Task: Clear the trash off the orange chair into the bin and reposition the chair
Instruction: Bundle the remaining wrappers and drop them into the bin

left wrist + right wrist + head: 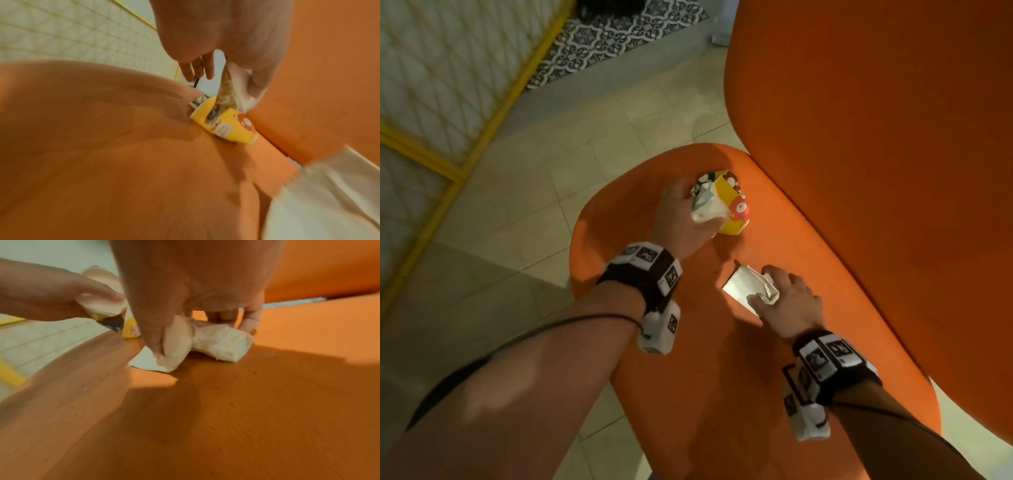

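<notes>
Gathering trash off the orange chair (pixel 774 359) with both hands.

Nearest, right hand (pixel 792 303) down on the seat, thumb and fingers pinching a crumpled white paper napkin (pixel 748 286) — flat end of it resting on the cushion. Farther along the seat, left hand (pixel 679 219) curled round a scrunched white tissue (pixel 707 209), pressed against a crushed yellow paper box (pixel 734 212) with red-and-white print, lying close to the backrest. Beyond the seat edge, pale tiled floor (pixel 571 164); farther off, a yellow-framed lattice screen (pixel 441 102) and a black-and-white patterned rug (pixel 613 37). No bin in view.
</notes>
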